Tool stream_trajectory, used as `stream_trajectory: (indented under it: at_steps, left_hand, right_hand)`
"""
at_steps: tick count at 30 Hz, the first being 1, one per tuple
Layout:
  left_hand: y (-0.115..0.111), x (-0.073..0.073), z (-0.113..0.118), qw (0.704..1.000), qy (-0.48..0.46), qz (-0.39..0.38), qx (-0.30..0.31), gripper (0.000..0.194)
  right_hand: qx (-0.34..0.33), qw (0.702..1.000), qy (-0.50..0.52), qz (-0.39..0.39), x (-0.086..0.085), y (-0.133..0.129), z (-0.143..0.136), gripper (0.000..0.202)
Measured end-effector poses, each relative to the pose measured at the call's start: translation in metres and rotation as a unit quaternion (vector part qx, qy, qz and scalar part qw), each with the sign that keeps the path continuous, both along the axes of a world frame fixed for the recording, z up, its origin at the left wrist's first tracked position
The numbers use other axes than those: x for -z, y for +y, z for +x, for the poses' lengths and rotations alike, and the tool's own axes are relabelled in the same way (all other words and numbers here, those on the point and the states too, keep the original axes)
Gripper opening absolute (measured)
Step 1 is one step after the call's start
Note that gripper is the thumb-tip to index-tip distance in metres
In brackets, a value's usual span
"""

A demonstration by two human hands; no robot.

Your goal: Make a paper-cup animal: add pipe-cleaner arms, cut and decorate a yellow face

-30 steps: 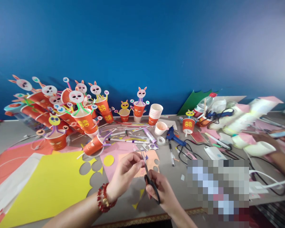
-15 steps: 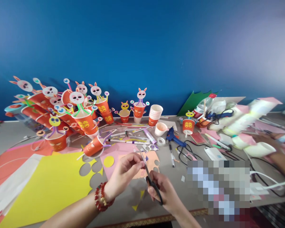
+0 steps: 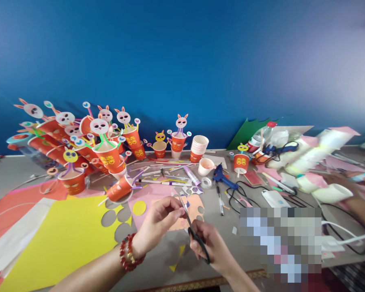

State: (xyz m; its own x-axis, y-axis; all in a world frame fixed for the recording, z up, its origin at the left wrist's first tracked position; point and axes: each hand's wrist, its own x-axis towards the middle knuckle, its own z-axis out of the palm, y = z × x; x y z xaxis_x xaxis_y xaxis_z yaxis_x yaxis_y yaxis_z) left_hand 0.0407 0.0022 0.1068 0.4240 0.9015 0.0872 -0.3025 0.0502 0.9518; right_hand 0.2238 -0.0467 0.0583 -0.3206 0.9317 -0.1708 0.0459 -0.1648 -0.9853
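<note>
My right hand (image 3: 209, 245) is wrapped round the black handles of a pair of scissors (image 3: 197, 239), whose blades point up and to the left. My left hand (image 3: 162, 219) is pinched right beside the blades; the small piece between its fingertips is too hidden to name. Under the hands lies a peach paper sheet (image 3: 196, 207) with round holes cut from it. A yellow paper circle (image 3: 139, 208) rests just left of my left hand. Small yellow scraps (image 3: 178, 257) lie on the table below.
Red paper cups (image 3: 108, 156) with paper animal heads crowd the left and back. A large yellow sheet (image 3: 63, 239) covers the left front. A blue glue gun (image 3: 223, 176), cords, a bottle (image 3: 263, 134) and another person's hand (image 3: 337, 184) are at right.
My hands and the scissors stay in almost the same place. The whole view has shifted very slightly. The other person's hand at right has moved a little.
</note>
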Motion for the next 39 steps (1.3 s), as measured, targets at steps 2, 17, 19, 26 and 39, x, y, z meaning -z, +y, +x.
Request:
stream_trajectory:
  at_steps: [2, 17, 19, 26, 39]
  left_hand:
    - [0.000, 0.000, 0.000, 1.000, 0.003, -0.001, 0.000, 0.019]
    - [0.000, 0.000, -0.001, 1.000, 0.024, 0.006, -0.004, 0.022]
    - [0.000, 0.000, -0.002, 0.999, 0.033, 0.008, 0.001, 0.022]
    - [-0.001, 0.001, -0.002, 0.999, 0.034, 0.012, 0.010, 0.023]
    - [-0.006, -0.003, -0.003, 0.956, 0.203, 0.208, -0.032, 0.014]
  right_hand:
    - [0.000, 1.000, -0.007, -0.005, 0.001, 0.000, 0.001, 0.062]
    - [0.010, 0.999, -0.041, -0.012, 0.006, -0.001, 0.007, 0.055]
    - [0.012, 0.999, -0.049, -0.020, 0.006, -0.001, 0.007, 0.057]
    - [0.014, 1.000, -0.007, 0.026, -0.019, 0.005, 0.013, 0.046]
    - [0.130, 0.984, 0.075, 0.098, -0.040, 0.020, -0.012, 0.034]
